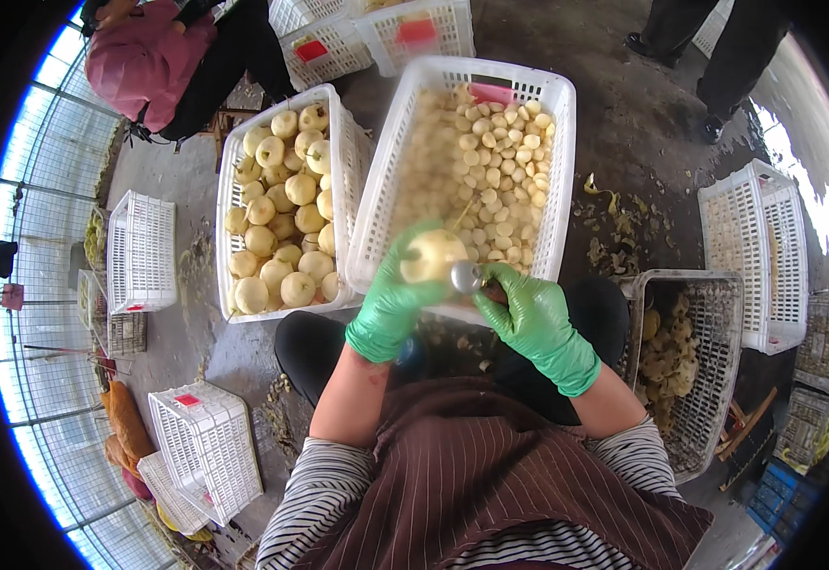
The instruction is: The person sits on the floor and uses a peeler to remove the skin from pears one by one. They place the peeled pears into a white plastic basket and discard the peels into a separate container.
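Note:
In a green glove, my left hand [391, 306] grips a peeled, pale yellow round fruit [432, 255], perhaps a pear. A round metal scoop [466, 276], like a melon baller, is held in my gloved right hand [534, 324] right beside the fruit. Whether its bowl touches the flesh, I cannot tell. Both hands are over the near end of a white plastic crate [564, 171] that holds many small pale fruit balls [503, 153]. A blurred patch veils that crate's left half. Peeled whole fruits [282, 206] fill another white crate [225, 185] to the left.
On my right, a dirty crate [731, 299] contains scooped-out fruit remains [671, 349]. Peel scraps [621, 221] litter the wet floor. White crates [204, 449] stand at left, with another crate [753, 249] at right. One person [150, 60] sits upper left; another person's legs [735, 64] are upper right.

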